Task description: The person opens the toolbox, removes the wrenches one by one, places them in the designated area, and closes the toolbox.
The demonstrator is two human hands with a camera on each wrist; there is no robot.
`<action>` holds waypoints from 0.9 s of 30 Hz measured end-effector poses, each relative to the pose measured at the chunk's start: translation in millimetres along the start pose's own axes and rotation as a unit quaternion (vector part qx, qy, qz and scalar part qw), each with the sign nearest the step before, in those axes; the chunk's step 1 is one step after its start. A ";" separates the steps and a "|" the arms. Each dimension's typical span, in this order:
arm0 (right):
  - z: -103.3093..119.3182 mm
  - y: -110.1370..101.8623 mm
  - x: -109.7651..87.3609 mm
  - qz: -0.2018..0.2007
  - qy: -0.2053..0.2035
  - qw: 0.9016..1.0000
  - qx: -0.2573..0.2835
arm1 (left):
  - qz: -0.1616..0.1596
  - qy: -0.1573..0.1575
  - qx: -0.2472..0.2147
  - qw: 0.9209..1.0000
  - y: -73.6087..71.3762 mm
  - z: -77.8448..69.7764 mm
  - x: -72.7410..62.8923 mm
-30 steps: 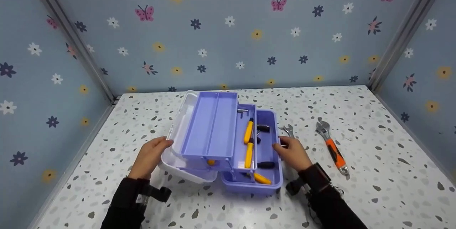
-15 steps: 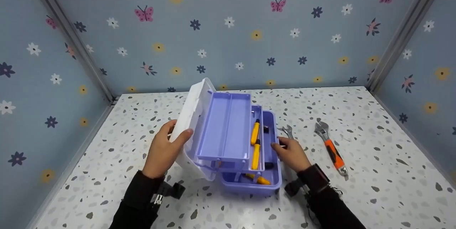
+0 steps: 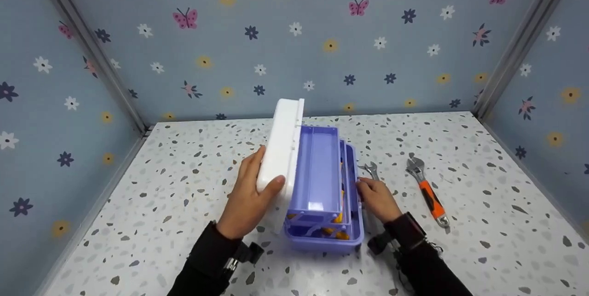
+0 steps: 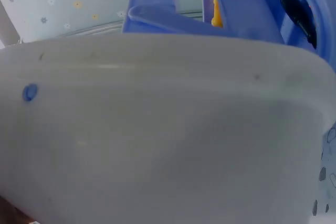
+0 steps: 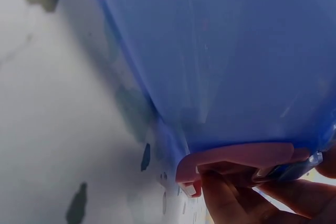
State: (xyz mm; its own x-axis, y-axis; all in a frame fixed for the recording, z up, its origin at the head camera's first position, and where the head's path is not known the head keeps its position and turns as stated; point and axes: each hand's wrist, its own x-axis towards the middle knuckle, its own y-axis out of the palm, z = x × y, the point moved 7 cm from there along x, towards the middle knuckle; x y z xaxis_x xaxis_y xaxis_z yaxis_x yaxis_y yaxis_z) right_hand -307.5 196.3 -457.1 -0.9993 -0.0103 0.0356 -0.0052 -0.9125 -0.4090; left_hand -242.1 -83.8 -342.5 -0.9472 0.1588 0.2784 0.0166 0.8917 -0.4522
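A purple toolbox (image 3: 322, 244) stands on the table with its tiered trays (image 3: 317, 171) partly folded inward. Its white lid (image 3: 283, 144) is tilted up on the left side. My left hand (image 3: 246, 199) grips the lid, thumb at the near end and fingers along the outer face. On the toolbox's right wall, my right hand (image 3: 379, 199) holds a pink latch (image 5: 236, 156), fingers curled under it in the right wrist view. Yellow-handled tools (image 3: 338, 231) show under the trays, mostly hidden. A black-handled tool (image 4: 299, 18) lies inside in the left wrist view.
A silver open-end wrench (image 3: 372, 169) lies just right of the toolbox, partly behind my right hand. Farther right is an adjustable wrench (image 3: 428, 190) with an orange and black handle. Flowered panels (image 3: 294, 56) close off the speckled table (image 3: 184, 222) at back and sides.
My left hand has swung the white lid up and to the right, and the trays have folded in over the tools. My right hand has stayed at the toolbox's right wall.
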 end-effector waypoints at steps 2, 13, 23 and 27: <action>-0.1 0.3 0.1 -0.004 -0.006 1.000 0.007 | -0.001 0.008 0.015 1.000 8.8 -3.0 -0.6; 5.0 10.3 -4.7 0.004 -0.016 0.999 0.034 | -0.027 0.098 0.085 0.991 39.5 -20.6 -4.5; 9.4 20.1 -8.4 0.029 -0.022 0.999 0.033 | -0.046 0.213 0.252 0.943 72.5 -32.7 -14.8; 7.3 20.3 -6.9 0.032 -0.028 0.999 0.034 | -0.045 0.233 0.317 0.918 88.2 -34.5 -18.4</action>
State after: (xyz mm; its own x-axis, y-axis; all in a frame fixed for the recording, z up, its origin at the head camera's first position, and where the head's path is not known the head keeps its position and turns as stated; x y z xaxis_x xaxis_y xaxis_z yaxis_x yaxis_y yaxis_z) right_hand -300.4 174.8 -459.0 -0.9939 -0.0899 0.0643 0.0621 -0.9351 -0.3488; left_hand -212.1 6.6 -358.3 -0.6931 0.3929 0.6043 -0.3850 0.5070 -0.7712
